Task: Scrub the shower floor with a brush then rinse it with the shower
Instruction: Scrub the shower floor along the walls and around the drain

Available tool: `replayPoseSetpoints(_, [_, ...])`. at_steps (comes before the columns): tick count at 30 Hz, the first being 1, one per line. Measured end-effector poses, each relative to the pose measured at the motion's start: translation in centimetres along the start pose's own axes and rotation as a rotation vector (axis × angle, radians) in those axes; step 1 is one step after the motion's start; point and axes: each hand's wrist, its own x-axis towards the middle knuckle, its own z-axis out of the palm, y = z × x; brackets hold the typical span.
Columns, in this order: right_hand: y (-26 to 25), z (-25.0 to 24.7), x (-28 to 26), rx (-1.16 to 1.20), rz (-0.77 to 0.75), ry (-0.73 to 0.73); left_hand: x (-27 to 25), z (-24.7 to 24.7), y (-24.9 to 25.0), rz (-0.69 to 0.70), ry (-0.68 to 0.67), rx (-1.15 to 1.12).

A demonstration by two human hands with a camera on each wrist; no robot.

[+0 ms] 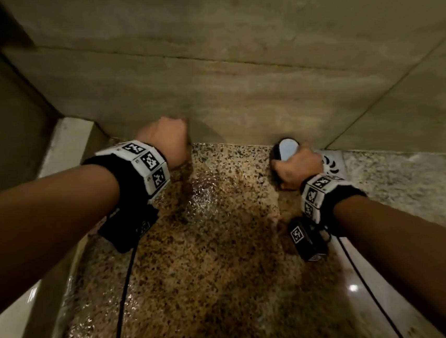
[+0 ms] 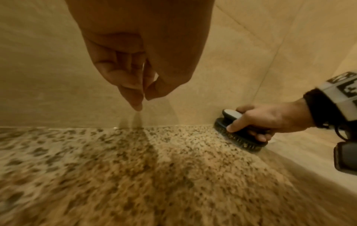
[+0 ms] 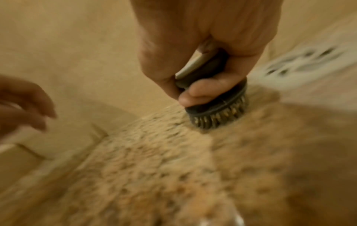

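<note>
The right hand (image 1: pixel 296 168) is clamped on the brush (image 2: pixel 240 138), bristles down on the wet floor (image 1: pixel 212 265) at the wall (image 1: pixel 236 91), just beside the drain (image 1: pixel 334 162). The left hand (image 2: pixel 135 73) hangs loosely curled, holding nothing. Knuckles could scrape the wall, or bristles catch the drain; open room lies toward the person.
</note>
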Motion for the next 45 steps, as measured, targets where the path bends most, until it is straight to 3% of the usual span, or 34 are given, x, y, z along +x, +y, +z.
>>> replayPoseSetpoints(2, [-1.3, 0.7, -0.9, 0.018, -0.043, -0.002, -0.1, -0.5, 0.6, -0.002, 0.041, -0.020])
replayPoseSetpoints(5, [-4.8, 4.1, -5.3, 0.149, -0.358, -0.193, -0.2, -0.6, 1.3, -0.012, 0.039, -0.006])
replayPoseSetpoints(7, [-5.7, 4.9, -6.3, 0.106, -0.504, -0.251, -0.3, -0.3, 1.4, -0.008, -0.008, 0.028])
replayPoseSetpoints(11, [-4.0, 1.8, -2.0, -0.015, -0.328, -0.082, -0.3, 0.3, 0.8, -0.007, -0.009, 0.057])
replayPoseSetpoints(16, [-1.7, 2.5, -2.8, -0.132, -0.625, -0.154, -0.1, 0.7, 0.1, -0.012, -0.035, 0.027])
replayPoseSetpoints(19, [-0.8, 0.9, -0.4, -0.161, -0.459, -0.063, -0.3, 1.1, 0.6, -0.012, -0.059, 0.038])
replayPoseSetpoints(23, [1.0, 2.2, -3.0, -0.150, -0.675, -0.254, -0.6, 1.1, 2.5, 0.045, -0.091, 0.051])
replayPoseSetpoints(26, [2.5, 0.5, -0.3, -0.046, -0.421, -0.071, -1.0, 1.3, 4.3, 0.095, -0.089, 0.063])
replayPoseSetpoints(27, [3.2, 0.2, -0.3, -0.048, -0.409, -0.056, -1.2, 1.3, 4.8, 0.106, -0.098, 0.058])
replayPoseSetpoints(30, [5.7, 1.3, -3.4, -0.131, -0.653, -0.272, -1.6, 1.4, 6.6, 0.148, -0.158, 0.063])
replayPoseSetpoints(31, [6.3, 1.1, -3.4, -0.143, -0.684, -0.274, -1.7, 1.5, 7.2, 0.177, -0.178, 0.076])
replayPoseSetpoints(34, [6.2, -1.1, -0.4, -0.145, -0.482, -0.086, -2.1, 2.2, 8.8, 0.274, -0.211, 0.166])
replayPoseSetpoints(35, [6.2, -1.3, -0.6, -0.176, -0.489, -0.068, -2.1, 2.4, 9.4, 0.291, -0.214, 0.189])
replayPoseSetpoints(36, [6.4, -1.1, -1.5, -0.230, -0.561, -0.117, -2.1, 2.6, 9.9, 0.301, -0.210, 0.189])
replayPoseSetpoints(38, [7.2, 0.1, -5.0, -0.402, -0.856, -0.331, -1.8, 2.2, 11.2, 0.328, -0.217, 0.191])
replayPoseSetpoints(40, [8.1, 0.2, -6.3, -0.466, -0.972, -0.405, -1.6, 2.2, 12.4, 0.376, -0.272, 0.174])
replayPoseSetpoints(45, [8.5, -1.4, -0.2, -0.293, -0.581, -0.164, -1.7, 4.0, 14.2, 0.378, -0.254, -0.033])
